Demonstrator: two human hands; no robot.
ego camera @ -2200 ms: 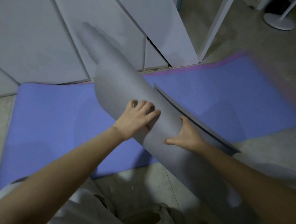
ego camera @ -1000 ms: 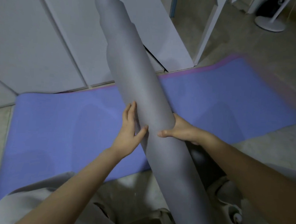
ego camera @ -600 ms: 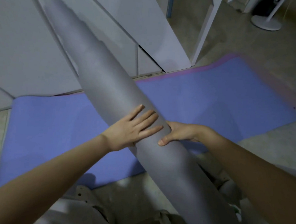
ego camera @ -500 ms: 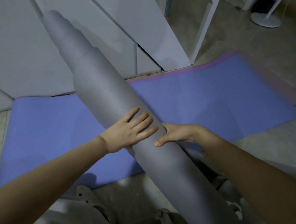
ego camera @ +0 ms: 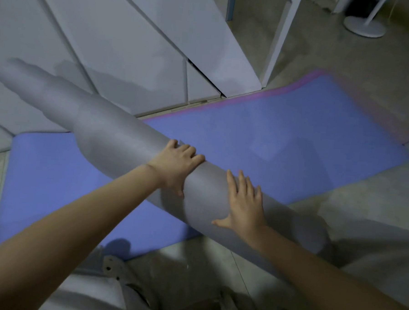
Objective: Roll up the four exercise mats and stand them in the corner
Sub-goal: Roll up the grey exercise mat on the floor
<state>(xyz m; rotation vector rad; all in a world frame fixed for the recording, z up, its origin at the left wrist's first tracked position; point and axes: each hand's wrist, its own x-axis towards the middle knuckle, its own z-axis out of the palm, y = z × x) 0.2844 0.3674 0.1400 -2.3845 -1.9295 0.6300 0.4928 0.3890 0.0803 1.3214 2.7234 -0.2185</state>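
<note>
Grey rolled mat (ego camera: 118,148), held slantwise above the blue mat (ego camera: 282,144) (unrolled on the floor (ego camera: 366,206)): left hand (ego camera: 175,166) curls its grip over the roll, right hand (ego camera: 244,205) presses flat, fingers spread, probably to hold the coil tight.

Rolled mat (ego camera: 119,136) above flat mat (ego camera: 282,140)

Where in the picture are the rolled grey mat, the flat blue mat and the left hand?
rolled grey mat (ego camera: 118,148): head view, the roll's curved side.
flat blue mat (ego camera: 282,135): head view, its bare top face.
left hand (ego camera: 177,163): head view, the back of the hand.
</note>
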